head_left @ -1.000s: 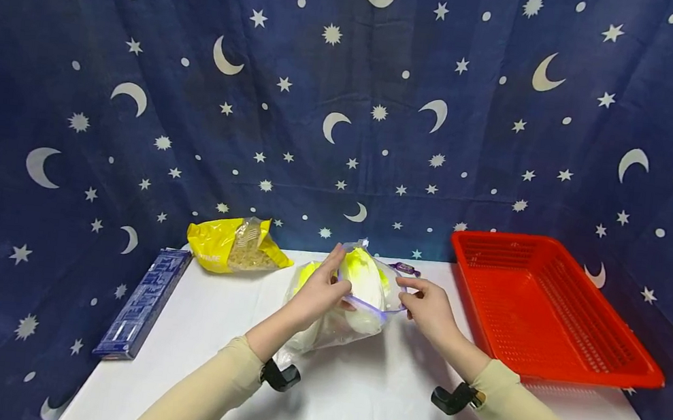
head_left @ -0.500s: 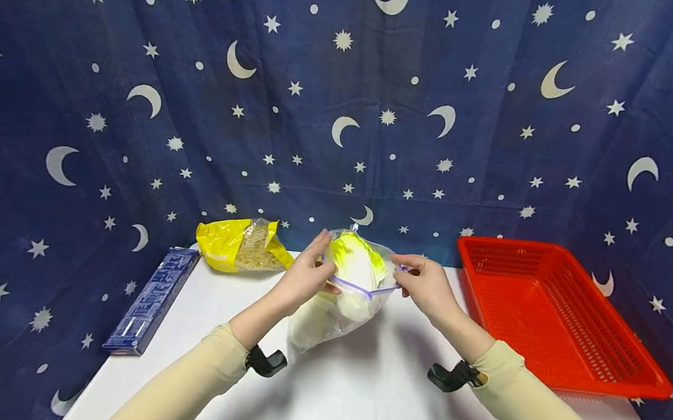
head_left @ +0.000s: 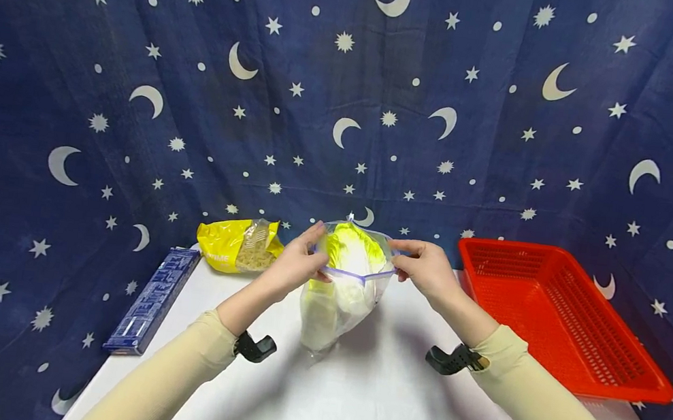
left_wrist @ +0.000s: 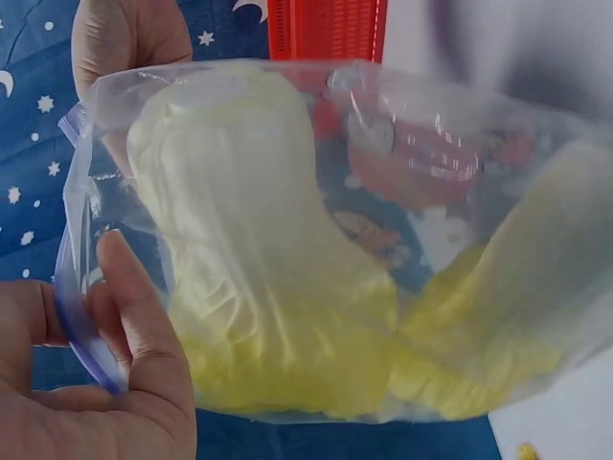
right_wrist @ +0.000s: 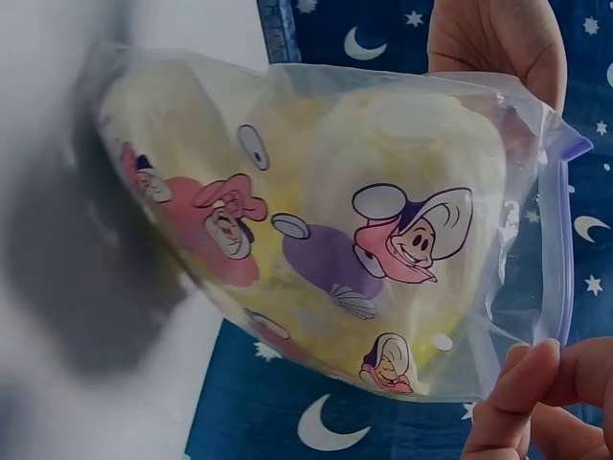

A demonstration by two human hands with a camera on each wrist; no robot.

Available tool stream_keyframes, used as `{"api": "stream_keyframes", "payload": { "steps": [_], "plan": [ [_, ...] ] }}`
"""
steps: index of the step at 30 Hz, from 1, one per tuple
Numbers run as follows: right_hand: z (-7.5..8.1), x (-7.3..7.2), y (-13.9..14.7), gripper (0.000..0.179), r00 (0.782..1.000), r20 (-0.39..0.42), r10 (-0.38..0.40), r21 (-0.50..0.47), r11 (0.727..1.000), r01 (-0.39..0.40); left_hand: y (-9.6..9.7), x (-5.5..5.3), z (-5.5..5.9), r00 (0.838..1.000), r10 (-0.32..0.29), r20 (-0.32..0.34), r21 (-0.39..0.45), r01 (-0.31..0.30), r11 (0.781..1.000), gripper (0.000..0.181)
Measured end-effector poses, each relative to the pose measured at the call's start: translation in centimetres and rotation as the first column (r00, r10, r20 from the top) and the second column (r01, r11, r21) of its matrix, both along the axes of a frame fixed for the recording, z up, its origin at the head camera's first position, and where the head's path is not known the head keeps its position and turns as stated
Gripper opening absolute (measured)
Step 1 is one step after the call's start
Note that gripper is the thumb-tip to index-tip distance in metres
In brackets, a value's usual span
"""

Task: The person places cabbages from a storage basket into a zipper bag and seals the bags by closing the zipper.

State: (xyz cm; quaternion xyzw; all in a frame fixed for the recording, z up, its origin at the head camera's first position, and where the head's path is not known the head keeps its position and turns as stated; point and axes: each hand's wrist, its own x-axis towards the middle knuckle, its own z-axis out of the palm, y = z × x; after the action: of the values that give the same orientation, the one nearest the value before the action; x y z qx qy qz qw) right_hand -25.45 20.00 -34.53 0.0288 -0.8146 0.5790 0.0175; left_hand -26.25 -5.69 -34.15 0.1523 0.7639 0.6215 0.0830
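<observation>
A clear zip bag (head_left: 364, 279) with a purple closure hangs between my two hands, its mouth spread open. Pale cabbage (head_left: 355, 250) with yellow-green leaf edges fills it, in at least two pieces. My left hand (head_left: 297, 262) pinches the left side of the mouth, thumb inside against the purple strip. At the opposite side, my right hand (head_left: 428, 271) pinches the rim between thumb and fingers. Cartoon figures (right_wrist: 407, 240) are printed on the bag's wall in the right wrist view. The bag's lower end dangles close over the table.
To the right stands a red plastic basket (head_left: 564, 330). A yellow bag (head_left: 228, 246) with a see-through window lies at the back left, near a long blue box (head_left: 152, 300) on the left edge of the white table (head_left: 347, 403). A star-patterned curtain (head_left: 299, 96) closes off the back.
The bag has risen and swung more upright, its bottom now hanging down. My left hand moved up and left, my right hand slightly up, widening the mouth. The camera view shifted slightly.
</observation>
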Motion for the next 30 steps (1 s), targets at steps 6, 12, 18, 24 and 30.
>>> {"api": "stream_keyframes", "payload": {
  "steps": [6,12,18,24,30],
  "plan": [
    [1.6,-0.3,-0.1,0.047,1.000,0.012,0.025,-0.024,0.999,-0.025,0.0,-0.2,1.3,1.000,0.009,-0.016,-0.065,-0.010,0.998,0.075],
    [2.7,-0.6,-0.2,0.047,1.000,0.008,0.020,0.030,0.999,-0.020,0.2,-0.3,2.0,0.999,0.022,-0.024,-0.074,-0.023,0.997,0.074],
    [3.3,-0.7,-0.2,0.046,1.000,0.005,0.020,0.027,0.999,-0.020,0.4,-0.2,2.2,0.999,0.021,-0.028,-0.068,-0.023,0.997,0.075],
    [3.9,-0.8,-0.4,0.047,0.999,0.012,0.030,0.031,0.999,-0.030,0.6,-0.1,2.4,0.999,0.005,-0.043,-0.088,-0.009,0.996,0.077],
    [4.2,-0.8,-0.5,0.047,0.998,0.005,0.064,0.045,0.997,-0.064,0.6,-0.2,2.3,0.997,-0.007,-0.079,-0.130,-0.004,0.992,0.075]
  ]
}}
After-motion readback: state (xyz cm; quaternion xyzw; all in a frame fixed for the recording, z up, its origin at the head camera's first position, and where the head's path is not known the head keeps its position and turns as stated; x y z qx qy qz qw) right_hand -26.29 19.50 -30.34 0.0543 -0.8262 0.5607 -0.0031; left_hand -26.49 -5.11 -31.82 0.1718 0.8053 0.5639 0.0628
